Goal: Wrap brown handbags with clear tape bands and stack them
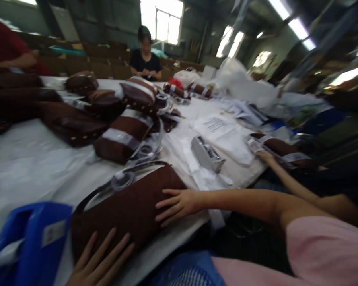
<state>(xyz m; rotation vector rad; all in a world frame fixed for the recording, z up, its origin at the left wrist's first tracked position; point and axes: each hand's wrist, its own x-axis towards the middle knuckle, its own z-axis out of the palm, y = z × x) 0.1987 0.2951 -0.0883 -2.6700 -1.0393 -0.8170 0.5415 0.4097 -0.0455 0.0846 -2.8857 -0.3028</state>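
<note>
A dark brown handbag [131, 206] lies flat at the table's near edge. Its strap [91, 194] loops along the far side, with wrapped rings [122, 180] on it. My left hand [103, 260] rests with fingers spread on the bag's near left part, partly cut off by the picture's bottom. My right hand [179, 204] lies open on the right end of the bag, fingers pointing left. Neither hand grips anything. A blue plastic container [32, 242] with a pale label stands left of the bag.
Several brown bags with white wrapping bands [122, 135] lie beyond. A grey tape dispenser [207, 153] and a printed white bag [223, 131] are to the right. A co-worker's hand [265, 155] touches another wrapped bag [282, 151]. Another person [145, 59] is at the far end.
</note>
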